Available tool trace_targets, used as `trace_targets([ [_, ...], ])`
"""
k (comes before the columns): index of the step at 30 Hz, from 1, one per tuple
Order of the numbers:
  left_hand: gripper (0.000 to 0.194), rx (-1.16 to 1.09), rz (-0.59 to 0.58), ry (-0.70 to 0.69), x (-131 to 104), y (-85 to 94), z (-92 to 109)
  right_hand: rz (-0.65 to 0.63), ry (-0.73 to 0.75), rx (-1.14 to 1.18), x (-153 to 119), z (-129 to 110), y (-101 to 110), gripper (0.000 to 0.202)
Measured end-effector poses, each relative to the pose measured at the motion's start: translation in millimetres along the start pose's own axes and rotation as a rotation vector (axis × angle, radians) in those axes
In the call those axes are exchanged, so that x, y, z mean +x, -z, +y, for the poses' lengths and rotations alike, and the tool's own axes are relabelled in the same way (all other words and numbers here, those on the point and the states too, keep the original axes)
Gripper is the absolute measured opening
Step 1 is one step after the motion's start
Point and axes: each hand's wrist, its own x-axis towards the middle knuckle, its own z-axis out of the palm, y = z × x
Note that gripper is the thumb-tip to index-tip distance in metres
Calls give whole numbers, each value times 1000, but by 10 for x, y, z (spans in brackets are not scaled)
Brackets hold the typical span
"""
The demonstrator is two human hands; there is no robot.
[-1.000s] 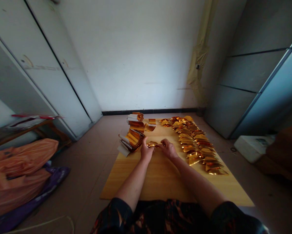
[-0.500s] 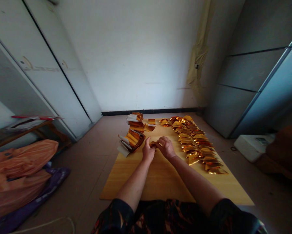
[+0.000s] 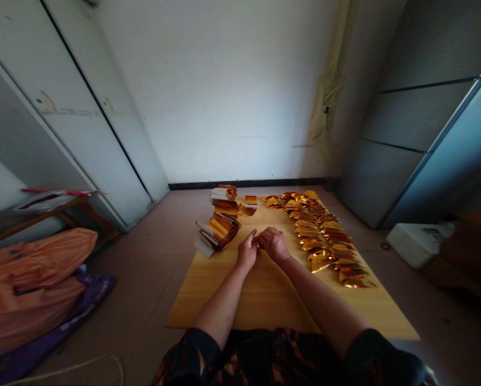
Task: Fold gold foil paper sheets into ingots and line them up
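Note:
My left hand point(image 3: 248, 251) and my right hand point(image 3: 274, 244) meet over the middle of the wooden board. Between their fingertips is a small piece of gold foil paper point(image 3: 257, 241), mostly covered by the fingers. Both hands are closed on it. Left of my left hand lies a fanned stack of gold foil sheets point(image 3: 220, 229) with pale undersides. A second stack of sheets point(image 3: 223, 194) sits behind it, beside a few loose sheets point(image 3: 248, 209). To the right of my right hand, folded gold foil pieces point(image 3: 306, 230) overlap in long rows.
The wooden board point(image 3: 208, 300) lies low over a tiled floor. Grey cabinets point(image 3: 91, 107) stand at left, another tall cabinet point(image 3: 409, 118) at right. An orange plastic bag point(image 3: 35, 279) is on the left floor, and a white box point(image 3: 413, 244) at the right.
The foil paper between my fingers shows less now, and my fingers have drawn closer together around it. The stacks and rows stay where they were; the view shifts slightly.

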Motion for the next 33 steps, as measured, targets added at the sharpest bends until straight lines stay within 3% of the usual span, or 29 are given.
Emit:
trace_targets([
  [7, 53, -66, -6, 127, 11, 10, 70, 15, 9, 52, -6, 6, 46, 13],
  [9, 55, -108, 34, 148, 23, 20, 91, 40, 18, 80, -36, 56, 48, 19],
  [16, 59, -275, 61, 182, 24, 70, 150, 73, -138, 246, -148, 217, -67, 9],
  [28, 63, -321, 58, 182, 27, 53, 113, 76, -211, 229, -107, 181, -94, 17],
  [33, 65, -359, 83, 201, 30, 64, 106, 69, -270, 338, -152, 161, -58, 15],
])
